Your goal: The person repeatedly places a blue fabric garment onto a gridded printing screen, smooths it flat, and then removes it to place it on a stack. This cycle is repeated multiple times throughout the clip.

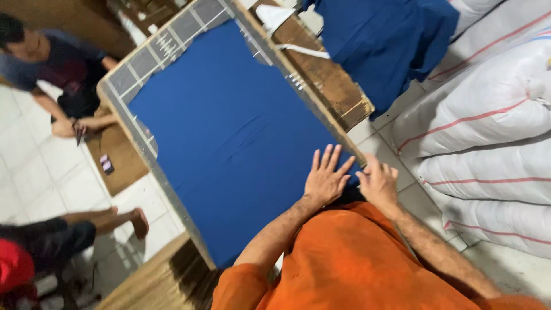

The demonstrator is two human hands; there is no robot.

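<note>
A large sheet of blue fabric [229, 138] lies spread flat over a grey gridded table [172, 34]. My left hand [326, 177] rests palm down on the cloth near the table's edge, fingers spread. My right hand [376, 182] is at the table's edge next to it, fingers curled over the cloth's border; whether it grips the cloth I cannot tell. My orange shirt [344, 258] fills the lower part of the view.
More blue fabric [384, 40] is heaped on a wooden bench [327, 80] beyond the table. Big white sacks with red stripes [493, 115] are stacked at the right. A person [51, 63] sits on the tiled floor at the left, and another person's legs [86, 227] show lower left.
</note>
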